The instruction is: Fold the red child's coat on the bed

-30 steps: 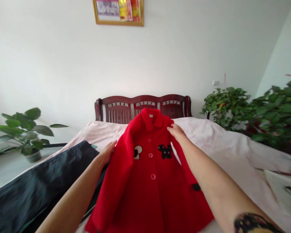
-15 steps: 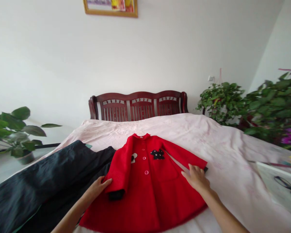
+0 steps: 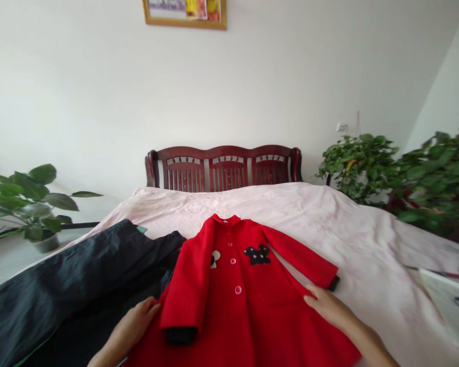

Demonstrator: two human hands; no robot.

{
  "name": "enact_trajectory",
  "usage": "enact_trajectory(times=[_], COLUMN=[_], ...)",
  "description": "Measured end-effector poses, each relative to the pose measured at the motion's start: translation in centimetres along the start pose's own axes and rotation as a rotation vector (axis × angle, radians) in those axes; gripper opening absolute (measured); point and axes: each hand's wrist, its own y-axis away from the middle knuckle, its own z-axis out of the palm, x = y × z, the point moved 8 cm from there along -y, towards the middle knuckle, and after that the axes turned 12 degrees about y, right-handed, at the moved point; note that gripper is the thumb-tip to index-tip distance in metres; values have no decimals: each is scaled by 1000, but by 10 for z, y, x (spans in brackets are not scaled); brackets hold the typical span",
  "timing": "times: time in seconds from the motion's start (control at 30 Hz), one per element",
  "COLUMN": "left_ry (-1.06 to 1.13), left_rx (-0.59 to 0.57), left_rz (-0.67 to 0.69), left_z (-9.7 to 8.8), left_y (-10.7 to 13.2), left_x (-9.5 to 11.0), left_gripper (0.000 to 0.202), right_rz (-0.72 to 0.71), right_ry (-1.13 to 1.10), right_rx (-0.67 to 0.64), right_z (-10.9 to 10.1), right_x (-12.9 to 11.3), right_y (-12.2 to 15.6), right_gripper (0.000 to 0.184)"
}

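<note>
A small red coat [image 3: 237, 295] with pink buttons and black-and-white patches lies face up on the pale pink bedsheet [image 3: 352, 239]. Its left sleeve is folded down along the body; its right sleeve stretches out to the right. My left hand [image 3: 135, 321] rests at the coat's left edge beside the folded sleeve, fingers loosely curled against the cloth. My right hand [image 3: 329, 308] lies flat on the coat's right side below the outstretched sleeve, fingers extended.
A black garment [image 3: 72, 280] lies spread on the bed's left side, touching the coat. A dark wooden headboard [image 3: 224, 165] stands at the far end. Potted plants stand left [image 3: 30, 204] and right [image 3: 401, 176]. A white object [image 3: 451, 300] sits at the right edge.
The coat went from held up to lying flat on the bed. My hands came down from the collar to the coat's lower sides and have since slid slightly nearer me.
</note>
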Motion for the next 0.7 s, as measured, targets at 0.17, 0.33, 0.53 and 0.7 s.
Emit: enact_trajectory(times=[0.17,0.33,0.53,0.7], left_ry=[-41,-261,-305,464], left_rx=[73,-72,-85,-71], left_rz=[214,234,251,-17], left_z=[-3,60,81,15], left_y=[5,19,-16,-62], left_x=[57,85,63,74], left_gripper=[45,89,72,43], right_rz=[128,451,430,399], right_ry=[-223,-758,-895,-801], right_rx=[-39,-142,-67,204], right_z=[6,19,34,-13], right_x=[5,-4,-1,-11], right_y=[-9,-21,-49,-77], right_gripper=[27,42,76,85])
